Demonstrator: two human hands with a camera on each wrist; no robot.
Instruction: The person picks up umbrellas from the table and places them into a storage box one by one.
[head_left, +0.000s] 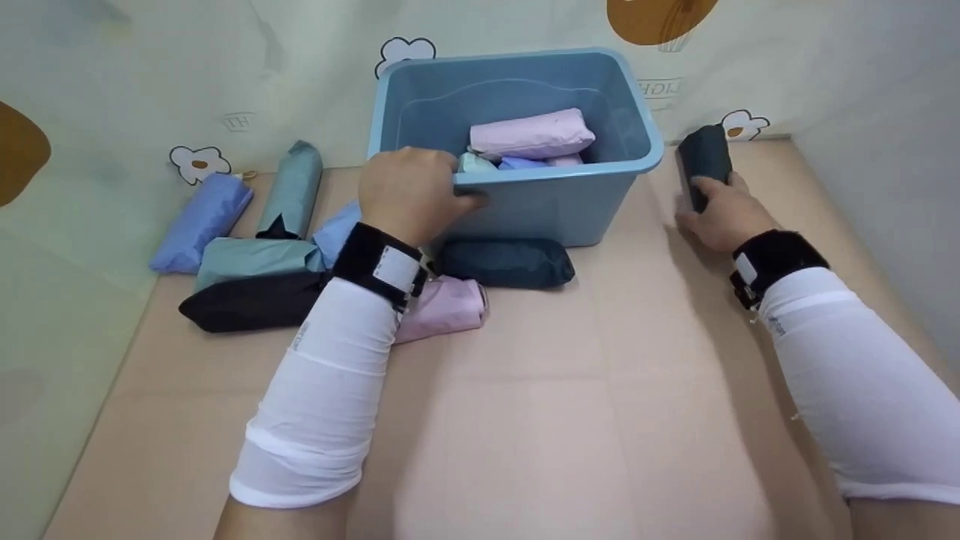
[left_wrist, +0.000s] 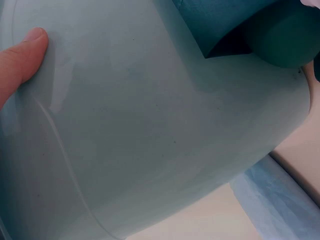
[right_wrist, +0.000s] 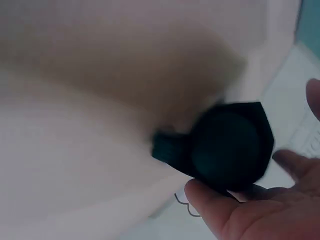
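From my distant seat at the rig, I see a person's left hand (head_left: 412, 191) grip the front rim of a blue bin (head_left: 551, 206), thumb against the outside of the wall, the other fingers bent over the edge with their tips hidden from me. To the right of the bin, and apart from it, the right hand (head_left: 724, 214) holds a dark bundle (head_left: 709, 154), thumb and fingers around its sides (whether its lower end meets the tan surface (head_left: 525, 450), I cannot tell). Inside the bin, a pink bundle (head_left: 532, 135) lies over mint-green and violet-blue pieces. Just before the bin's front wall lies a second dark bundle (head_left: 506, 262), with a pale pink bundle (head_left: 446, 309) nearer my head camera. To the left of the bin, I see a violet-blue bundle (head_left: 202, 225), an upper gray-green bundle (head_left: 294, 187), a lower gray-green bundle (head_left: 251, 256) and, along its near side, a black bundle (head_left: 255, 304). Between these and the bin, a light-blue bundle (head_left: 337, 232) shows, partly covered by the left wrist
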